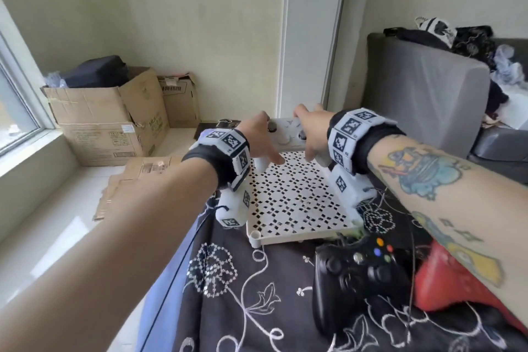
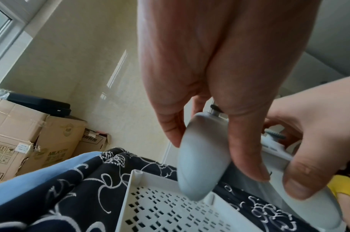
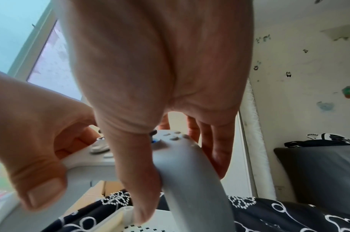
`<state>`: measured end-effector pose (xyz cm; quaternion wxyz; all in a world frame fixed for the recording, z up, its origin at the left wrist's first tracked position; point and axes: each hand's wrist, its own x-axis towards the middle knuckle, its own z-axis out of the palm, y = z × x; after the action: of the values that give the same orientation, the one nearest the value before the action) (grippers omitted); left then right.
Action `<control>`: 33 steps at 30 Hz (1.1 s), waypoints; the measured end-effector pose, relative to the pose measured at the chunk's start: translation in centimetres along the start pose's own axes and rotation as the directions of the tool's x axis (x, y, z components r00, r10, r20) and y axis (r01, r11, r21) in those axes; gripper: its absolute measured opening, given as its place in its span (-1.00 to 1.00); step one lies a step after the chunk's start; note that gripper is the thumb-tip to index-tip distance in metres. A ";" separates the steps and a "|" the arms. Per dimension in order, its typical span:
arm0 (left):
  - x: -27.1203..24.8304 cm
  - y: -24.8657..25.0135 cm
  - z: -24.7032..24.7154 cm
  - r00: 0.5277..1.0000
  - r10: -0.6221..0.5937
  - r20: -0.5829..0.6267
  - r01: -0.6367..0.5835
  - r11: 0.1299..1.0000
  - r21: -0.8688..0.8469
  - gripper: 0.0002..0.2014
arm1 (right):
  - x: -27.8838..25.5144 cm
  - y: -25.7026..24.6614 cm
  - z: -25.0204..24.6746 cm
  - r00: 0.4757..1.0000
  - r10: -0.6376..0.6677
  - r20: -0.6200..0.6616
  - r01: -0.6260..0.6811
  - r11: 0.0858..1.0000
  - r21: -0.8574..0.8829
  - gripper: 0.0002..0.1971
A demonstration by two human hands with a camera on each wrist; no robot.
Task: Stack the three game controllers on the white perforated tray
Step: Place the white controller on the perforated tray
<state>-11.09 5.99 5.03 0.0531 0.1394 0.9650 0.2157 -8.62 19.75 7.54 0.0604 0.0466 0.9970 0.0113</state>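
Note:
A white game controller (image 1: 285, 134) hangs in the air over the far edge of the white perforated tray (image 1: 297, 200). My left hand (image 1: 268, 140) grips its left handle (image 2: 202, 157), thumb on top and fingers behind. My right hand (image 1: 307, 134) grips the right handle (image 3: 190, 172) the same way. The tray (image 2: 160, 211) is bare under them; its corner post (image 3: 126, 210) shows near my right thumb. A black controller (image 1: 357, 268) lies on the cloth just in front of the tray. A red controller (image 1: 445, 280) lies to its right, partly hidden by my right forearm.
The tray sits on a black cloth with white flower print (image 1: 243, 294). Cardboard boxes (image 1: 108, 123) stand on the floor at the left under a window. A grey sofa cushion (image 1: 423, 94) with dark clothes on it rises at the right.

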 end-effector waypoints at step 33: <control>11.0 -5.3 5.9 0.995 -0.069 0.069 0.062 0.994 0.092 -0.06 | 12.7 2.4 9.4 0.998 -0.029 -0.060 0.038 0.988 0.147 -0.18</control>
<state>-21.98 6.99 -3.01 0.0885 0.1176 0.9752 0.1653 -19.78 23.53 -3.21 0.0283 0.0337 0.9971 -0.0627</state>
